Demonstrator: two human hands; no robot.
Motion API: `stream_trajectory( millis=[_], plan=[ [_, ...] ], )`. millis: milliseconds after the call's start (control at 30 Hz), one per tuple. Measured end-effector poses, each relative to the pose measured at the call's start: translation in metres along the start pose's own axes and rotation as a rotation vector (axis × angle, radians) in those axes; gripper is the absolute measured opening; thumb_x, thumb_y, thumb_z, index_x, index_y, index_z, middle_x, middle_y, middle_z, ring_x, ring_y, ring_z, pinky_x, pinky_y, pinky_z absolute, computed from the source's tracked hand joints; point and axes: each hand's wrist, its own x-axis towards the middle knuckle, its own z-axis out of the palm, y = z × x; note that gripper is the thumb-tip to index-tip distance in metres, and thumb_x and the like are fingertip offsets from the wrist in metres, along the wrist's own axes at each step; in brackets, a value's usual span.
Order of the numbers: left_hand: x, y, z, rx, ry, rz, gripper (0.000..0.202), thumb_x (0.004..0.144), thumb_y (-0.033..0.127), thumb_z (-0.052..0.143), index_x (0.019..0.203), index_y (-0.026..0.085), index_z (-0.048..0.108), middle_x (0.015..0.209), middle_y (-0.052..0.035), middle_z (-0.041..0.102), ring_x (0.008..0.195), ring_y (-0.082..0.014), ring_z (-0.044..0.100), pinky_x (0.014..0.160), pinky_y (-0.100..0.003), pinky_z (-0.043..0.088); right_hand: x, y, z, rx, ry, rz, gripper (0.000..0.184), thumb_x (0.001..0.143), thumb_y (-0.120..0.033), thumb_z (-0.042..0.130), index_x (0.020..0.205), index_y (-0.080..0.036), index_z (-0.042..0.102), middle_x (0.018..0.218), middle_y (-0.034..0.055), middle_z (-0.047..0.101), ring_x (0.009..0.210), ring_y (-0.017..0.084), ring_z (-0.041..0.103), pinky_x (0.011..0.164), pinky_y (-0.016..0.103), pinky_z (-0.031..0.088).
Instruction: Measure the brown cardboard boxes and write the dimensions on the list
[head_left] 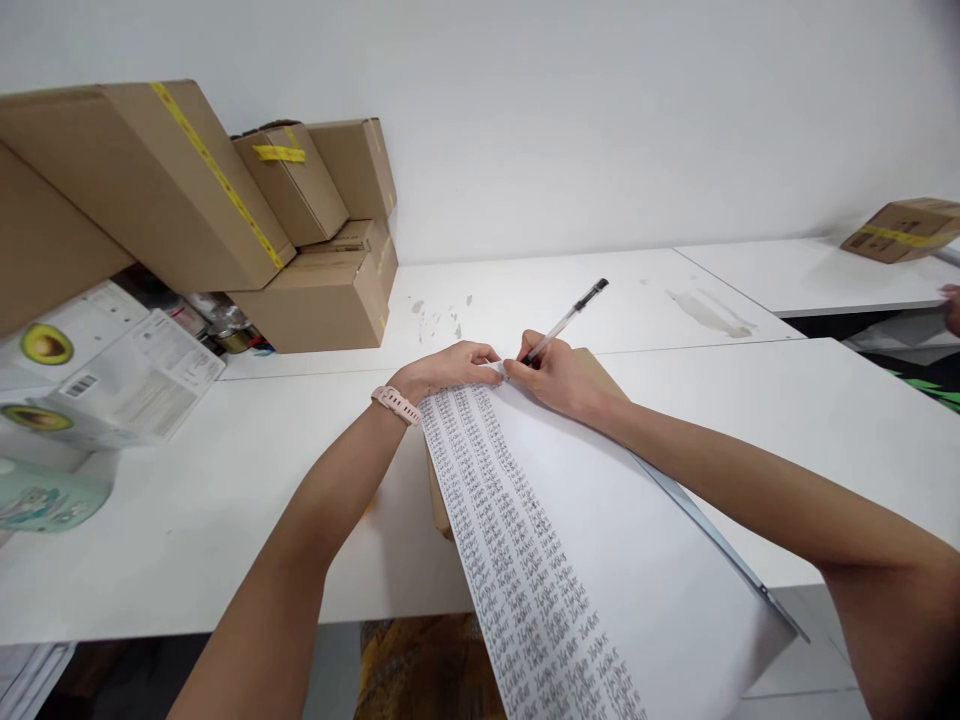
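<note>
A large white sheet of paper lies slanted across the desk and hangs over its front edge. Columns of small handwritten marks fill its left part; the right part is blank. Between the fingers of my right hand is a pen with a clear barrel and black end, its tip hidden at the paper's far edge. My left hand, with a pink band at the wrist, lies on the far left corner of the sheet, fingers stretched out. Brown cardboard shows under the paper.
Cardboard boxes with yellow tape are stacked at the back left. Before them stand a white carton with avocado pictures and a green container. Another box sits far right, near another person's hand. The white desk ends in front.
</note>
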Motion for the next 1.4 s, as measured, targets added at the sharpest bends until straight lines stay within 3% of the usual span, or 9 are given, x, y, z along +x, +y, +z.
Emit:
stream_trajectory(
  millis=[1400],
  plan=[
    [-0.0025, 0.0028, 0.0000, -0.004, 0.000, -0.007, 0.027, 0.075, 0.033, 0.072, 0.096, 0.019, 0.064, 0.085, -0.0012, 0.060, 0.071, -0.0161, 0.056, 0.063, -0.031, 0.039, -0.0008, -0.0003, -0.0030, 0.028, 0.013, 0.003, 0.016, 0.082, -0.026, 0.057, 0.074, -0.022, 0.043, 0.064, -0.0012, 0.051, 0.058, 0.013, 0.042, 0.054, 0.028, 0.028]
  ],
)
